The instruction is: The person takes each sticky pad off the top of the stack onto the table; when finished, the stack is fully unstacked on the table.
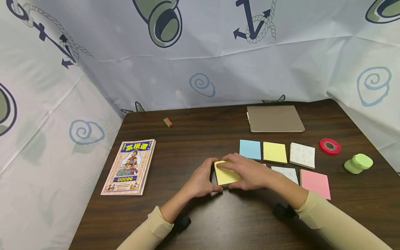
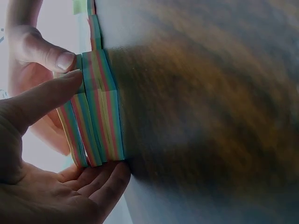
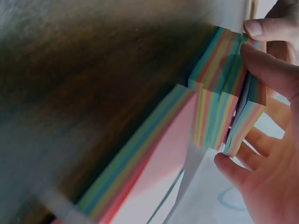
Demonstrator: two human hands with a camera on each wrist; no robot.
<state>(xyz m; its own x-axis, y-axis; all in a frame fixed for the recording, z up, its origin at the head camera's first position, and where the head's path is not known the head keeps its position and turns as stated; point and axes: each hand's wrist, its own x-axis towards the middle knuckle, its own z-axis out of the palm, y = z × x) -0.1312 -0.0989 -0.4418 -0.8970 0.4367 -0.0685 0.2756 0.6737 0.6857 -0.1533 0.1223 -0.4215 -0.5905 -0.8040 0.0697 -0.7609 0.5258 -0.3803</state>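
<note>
A stack of sticky note pads [image 1: 227, 176], yellow on top, sits on the table between both hands. From the left, my left hand [image 1: 201, 180] grips it, thumb at the near edge and fingers along the side. My right hand [image 1: 251, 173] holds the opposite side, its index finger lying over the yellow top. Striped, multicoloured pad edges [image 2: 100, 121] show in the left wrist view, several layers thick. In the right wrist view the uppermost pad [image 3: 247, 112] leans slightly apart from those under it, with a dark gap between. Both thumbs are close together at the near edge.
To the right lie a blue pad [image 1: 250, 149], a yellow pad [image 1: 274, 152], white pads [image 1: 302, 155] and a pink pad [image 1: 315, 184]. Beyond them are red tape [image 1: 330, 146], a green container [image 1: 358, 163] and a grey-brown notebook [image 1: 275, 119]. A book [image 1: 128, 167] and eraser [image 1: 167, 122] lie left.
</note>
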